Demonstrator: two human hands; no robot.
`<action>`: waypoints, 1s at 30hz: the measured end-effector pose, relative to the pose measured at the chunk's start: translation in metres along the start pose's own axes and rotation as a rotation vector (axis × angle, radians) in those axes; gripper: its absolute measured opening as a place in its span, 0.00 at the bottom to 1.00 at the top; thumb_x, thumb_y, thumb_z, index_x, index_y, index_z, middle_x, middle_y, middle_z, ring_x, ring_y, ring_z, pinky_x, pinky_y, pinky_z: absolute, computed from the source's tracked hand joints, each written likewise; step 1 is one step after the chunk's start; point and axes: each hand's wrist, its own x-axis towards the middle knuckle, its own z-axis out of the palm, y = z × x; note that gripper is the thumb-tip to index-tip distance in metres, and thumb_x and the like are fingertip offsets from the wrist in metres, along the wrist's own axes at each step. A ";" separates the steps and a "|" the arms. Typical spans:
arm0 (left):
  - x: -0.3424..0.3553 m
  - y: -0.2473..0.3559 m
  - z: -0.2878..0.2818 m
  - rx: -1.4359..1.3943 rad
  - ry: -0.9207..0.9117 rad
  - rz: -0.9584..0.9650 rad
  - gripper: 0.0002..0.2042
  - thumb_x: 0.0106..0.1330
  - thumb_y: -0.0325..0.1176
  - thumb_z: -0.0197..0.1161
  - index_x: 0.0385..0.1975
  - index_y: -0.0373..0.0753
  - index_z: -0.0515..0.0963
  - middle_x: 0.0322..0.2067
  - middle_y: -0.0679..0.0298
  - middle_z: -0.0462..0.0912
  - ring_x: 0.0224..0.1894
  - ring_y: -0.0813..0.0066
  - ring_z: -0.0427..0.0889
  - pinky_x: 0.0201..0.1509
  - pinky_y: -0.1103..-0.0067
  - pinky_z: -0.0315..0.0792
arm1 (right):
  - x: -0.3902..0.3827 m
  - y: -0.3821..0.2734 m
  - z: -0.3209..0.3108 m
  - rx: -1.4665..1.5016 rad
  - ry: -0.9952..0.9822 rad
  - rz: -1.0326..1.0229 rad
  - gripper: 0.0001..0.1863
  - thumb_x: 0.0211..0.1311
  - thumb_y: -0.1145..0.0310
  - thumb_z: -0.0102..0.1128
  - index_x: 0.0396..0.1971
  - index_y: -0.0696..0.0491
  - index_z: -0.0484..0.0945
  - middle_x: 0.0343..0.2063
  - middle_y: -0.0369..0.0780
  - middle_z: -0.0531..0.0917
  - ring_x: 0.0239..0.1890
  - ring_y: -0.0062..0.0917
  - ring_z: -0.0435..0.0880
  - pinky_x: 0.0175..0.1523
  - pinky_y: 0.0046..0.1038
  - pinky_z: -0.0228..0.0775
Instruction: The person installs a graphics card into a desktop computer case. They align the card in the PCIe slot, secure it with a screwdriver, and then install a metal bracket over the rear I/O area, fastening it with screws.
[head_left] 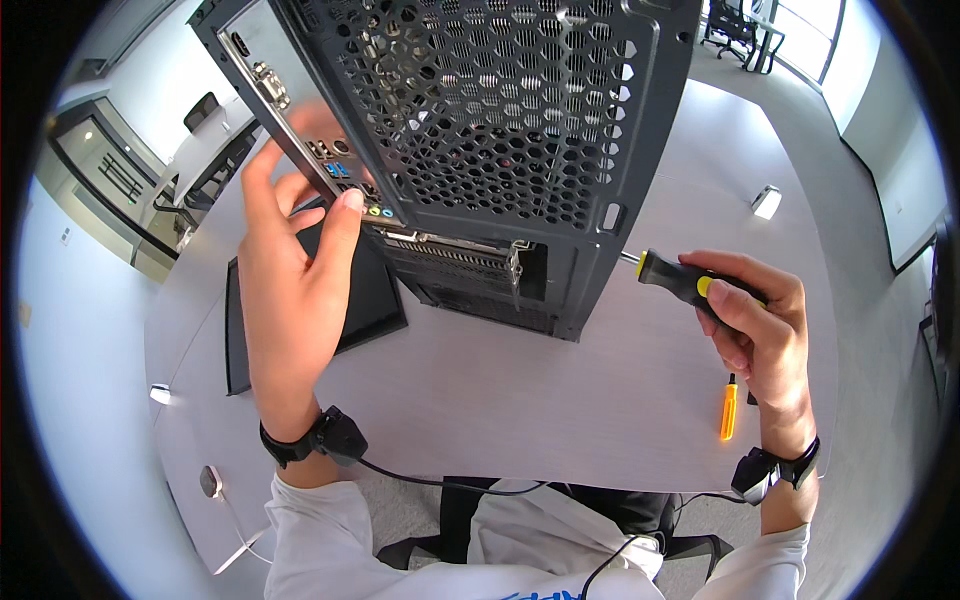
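A black computer case (632, 140) stands tilted in the view on the table, its back with honeycomb vents and a port panel facing me. My left hand (295, 260) grips its left edge at the port panel, thumb near the round audio jacks and fingers round the side. My right hand (765, 315) is closed round a black-and-yellow screwdriver (675, 278). The screwdriver's shaft points left to the case's right side, where its tip is hidden. On the table below the right hand lies a small orange-handled screwdriver (729, 410).
A flat black panel (365, 315) lies on the table (480, 400) behind my left hand. Small white objects stand at the right (767, 202) and left edges. A round, corded device (210, 482) lies at lower left. Cables run from both wrist straps.
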 end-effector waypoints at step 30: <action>0.007 -0.025 0.004 0.174 -0.014 -0.019 0.30 0.75 0.40 0.62 0.69 0.29 0.62 0.47 0.61 0.84 0.48 0.78 0.79 0.58 0.82 0.68 | -0.118 0.085 -0.129 -0.121 0.537 0.069 0.21 0.74 0.60 0.52 0.59 0.56 0.78 0.26 0.35 0.78 0.17 0.09 0.70 0.20 0.15 0.55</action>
